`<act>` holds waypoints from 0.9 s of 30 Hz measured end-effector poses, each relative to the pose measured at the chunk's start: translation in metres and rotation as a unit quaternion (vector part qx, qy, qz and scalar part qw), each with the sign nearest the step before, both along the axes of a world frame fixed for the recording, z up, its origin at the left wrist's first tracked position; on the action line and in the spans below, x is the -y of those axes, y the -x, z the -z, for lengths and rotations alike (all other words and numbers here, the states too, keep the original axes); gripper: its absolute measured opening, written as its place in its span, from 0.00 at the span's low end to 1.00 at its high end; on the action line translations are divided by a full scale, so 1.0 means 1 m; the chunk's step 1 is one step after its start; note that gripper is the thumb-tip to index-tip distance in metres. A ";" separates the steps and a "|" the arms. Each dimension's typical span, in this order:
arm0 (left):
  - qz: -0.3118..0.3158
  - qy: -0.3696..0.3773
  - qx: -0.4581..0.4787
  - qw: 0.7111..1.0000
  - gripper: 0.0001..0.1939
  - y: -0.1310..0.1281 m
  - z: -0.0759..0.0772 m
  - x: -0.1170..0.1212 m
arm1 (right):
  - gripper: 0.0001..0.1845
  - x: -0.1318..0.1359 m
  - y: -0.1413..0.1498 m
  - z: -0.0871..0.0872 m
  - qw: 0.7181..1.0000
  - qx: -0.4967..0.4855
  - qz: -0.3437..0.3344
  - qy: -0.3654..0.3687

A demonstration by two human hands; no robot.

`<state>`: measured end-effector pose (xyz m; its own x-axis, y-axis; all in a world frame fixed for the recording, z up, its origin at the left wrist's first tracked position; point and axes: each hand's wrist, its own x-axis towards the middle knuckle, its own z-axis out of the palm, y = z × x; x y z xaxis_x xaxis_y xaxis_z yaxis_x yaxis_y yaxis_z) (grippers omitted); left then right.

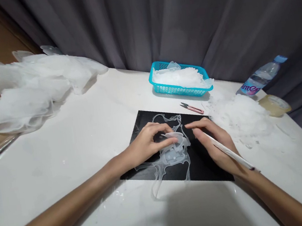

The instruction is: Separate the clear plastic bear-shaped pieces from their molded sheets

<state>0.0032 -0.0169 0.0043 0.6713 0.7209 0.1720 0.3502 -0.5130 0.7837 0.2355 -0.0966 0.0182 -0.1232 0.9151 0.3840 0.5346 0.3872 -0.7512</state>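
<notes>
A translucent white sheet piece (173, 156) with thin, stringy trimmed edges lies crumpled on a black mat (203, 169). My left hand (154, 140) is over it, thumb and fingers closed on its raised upper part. To the right, my right hand (213, 142) holds a slim white pen-like tool (233, 156), its back end resting over the wrist. The tool's tip is hidden by the fingers. Small thread snips (192, 108) with pink handles lie just beyond the mat's far edge.
A turquoise basket (184, 89) of white translucent pieces stands at the back. White scraps (240, 116) are heaped on the right, beside a water bottle (263, 76) and a yellowish round container (275, 105). A large pile of white sheets (33, 84) lies at left, before a grey curtain (139, 22).
</notes>
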 end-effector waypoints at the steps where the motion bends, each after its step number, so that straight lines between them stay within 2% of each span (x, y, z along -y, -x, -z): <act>1: -0.007 0.010 -0.002 1.000 0.14 0.000 0.000 0.001 | 0.11 0.000 0.000 0.001 1.000 0.003 0.020 -0.011; 5: -0.019 0.024 -0.012 0.999 0.15 0.000 -0.001 0.005 | 0.10 0.000 0.007 0.014 0.995 0.063 0.050 -0.051; 9: -0.009 -0.013 -0.010 1.000 0.14 0.000 -0.003 0.008 | 0.06 0.001 0.016 0.024 0.984 0.123 0.058 -0.113; 13: 0.034 -0.060 -0.017 0.997 0.14 -0.001 -0.006 0.009 | 0.04 0.004 0.017 0.021 0.973 0.156 0.064 -0.159; 16: 0.041 -0.064 -0.020 0.997 0.14 -0.002 -0.008 0.008 | 0.06 0.007 0.017 0.017 0.964 0.192 0.056 -0.173; 22: 0.038 -0.069 -0.018 0.997 0.12 -0.001 -0.006 0.008 | 0.03 0.006 0.018 0.018 0.974 0.163 0.058 -0.147; 27: 0.048 -0.089 -0.017 0.995 0.10 -0.001 -0.006 0.009 | 0.02 0.004 0.017 0.017 0.991 0.113 0.043 -0.061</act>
